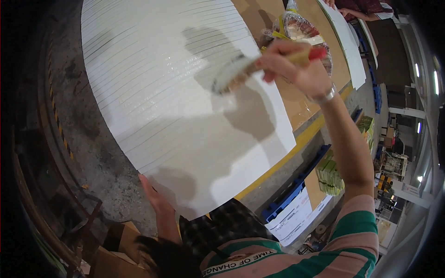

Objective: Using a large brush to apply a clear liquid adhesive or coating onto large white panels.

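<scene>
In my right hand point(296, 65), closed round the handle, is a wide brush point(236, 76) with a red handle end; the brush is blurred by motion. Its bristles are over a large white sheet point(153, 92) marked with many thin parallel lines. Glossy wet-looking patches shine on the sheet's middle, and shadows of my head and arm fall across it. My left hand point(160, 199) grips the sheet's near left edge, with some of its fingers hidden by the sheet.
A plastic-wrapped bundle point(301, 28) sits on brown board point(296, 102) to the right of the sheet. Farther right are stacked white sheets point(343, 51) and another person's arm point(361, 14). Blue pallets point(296, 185) and green bundles point(330, 173) stand lower right; cardboard boxes point(116, 259) lie lower left.
</scene>
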Action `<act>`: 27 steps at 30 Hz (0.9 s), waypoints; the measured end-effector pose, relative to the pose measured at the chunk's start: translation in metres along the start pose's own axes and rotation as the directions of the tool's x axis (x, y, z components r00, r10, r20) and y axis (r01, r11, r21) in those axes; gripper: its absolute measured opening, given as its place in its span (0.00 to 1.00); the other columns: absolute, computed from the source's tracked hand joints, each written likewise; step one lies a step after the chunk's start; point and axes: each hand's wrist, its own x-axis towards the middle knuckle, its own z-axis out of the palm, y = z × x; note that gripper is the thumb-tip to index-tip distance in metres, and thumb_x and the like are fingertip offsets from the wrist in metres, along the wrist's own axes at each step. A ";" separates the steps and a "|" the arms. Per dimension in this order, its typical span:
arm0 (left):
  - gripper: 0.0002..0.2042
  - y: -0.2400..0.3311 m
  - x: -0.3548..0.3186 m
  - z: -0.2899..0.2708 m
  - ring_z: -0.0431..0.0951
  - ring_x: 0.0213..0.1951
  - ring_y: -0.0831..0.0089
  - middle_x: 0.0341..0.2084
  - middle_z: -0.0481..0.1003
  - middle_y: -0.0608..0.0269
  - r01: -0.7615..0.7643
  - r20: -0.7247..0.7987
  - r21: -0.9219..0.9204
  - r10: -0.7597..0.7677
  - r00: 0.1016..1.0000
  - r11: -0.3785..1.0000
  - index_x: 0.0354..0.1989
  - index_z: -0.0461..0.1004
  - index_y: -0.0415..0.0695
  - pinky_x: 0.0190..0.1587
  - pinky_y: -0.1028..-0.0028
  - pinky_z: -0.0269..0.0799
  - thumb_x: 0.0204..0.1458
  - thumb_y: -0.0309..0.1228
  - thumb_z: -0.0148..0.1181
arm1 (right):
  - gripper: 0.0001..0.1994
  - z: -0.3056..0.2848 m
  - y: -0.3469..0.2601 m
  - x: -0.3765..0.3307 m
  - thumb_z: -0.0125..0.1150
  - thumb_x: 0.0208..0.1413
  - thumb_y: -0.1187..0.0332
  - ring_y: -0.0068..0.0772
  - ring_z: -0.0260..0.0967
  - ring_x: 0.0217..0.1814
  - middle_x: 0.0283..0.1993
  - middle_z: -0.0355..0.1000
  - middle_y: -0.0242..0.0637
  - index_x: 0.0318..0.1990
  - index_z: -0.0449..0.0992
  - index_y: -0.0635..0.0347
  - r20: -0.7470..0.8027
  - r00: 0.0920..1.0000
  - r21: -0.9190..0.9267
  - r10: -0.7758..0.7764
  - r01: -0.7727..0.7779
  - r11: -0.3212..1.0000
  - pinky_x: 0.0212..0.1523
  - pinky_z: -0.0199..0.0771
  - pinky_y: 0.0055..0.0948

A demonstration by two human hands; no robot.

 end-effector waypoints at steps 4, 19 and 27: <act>0.28 0.000 0.000 0.001 0.64 0.53 0.68 0.54 0.63 0.61 -0.063 -0.042 0.089 0.067 0.997 0.994 0.62 0.54 0.42 0.56 0.69 0.57 0.61 0.51 0.33 | 0.13 -0.009 -0.007 -0.017 0.59 0.50 0.60 0.23 0.75 0.27 0.22 0.75 0.34 0.26 0.77 0.62 0.023 0.997 -0.080 0.079 -0.077 0.994 0.29 0.72 0.17; 0.31 0.015 0.000 0.021 0.61 0.55 0.65 0.56 0.60 0.61 0.083 -0.133 0.036 -0.077 0.988 0.996 0.63 0.53 0.45 0.56 0.67 0.57 0.59 0.55 0.35 | 0.11 0.002 0.002 -0.062 0.58 0.51 0.64 0.22 0.71 0.20 0.19 0.72 0.33 0.25 0.77 0.63 -0.055 0.996 0.084 -0.070 0.074 0.994 0.20 0.68 0.19; 0.33 0.015 0.000 0.018 0.58 0.59 0.64 0.60 0.56 0.61 0.048 -0.186 0.103 -0.029 0.982 0.993 0.65 0.50 0.45 0.60 0.65 0.52 0.57 0.56 0.37 | 0.11 0.002 0.026 -0.114 0.60 0.51 0.64 0.21 0.72 0.21 0.19 0.73 0.34 0.25 0.76 0.64 0.079 0.985 0.075 0.152 -0.158 0.985 0.22 0.71 0.19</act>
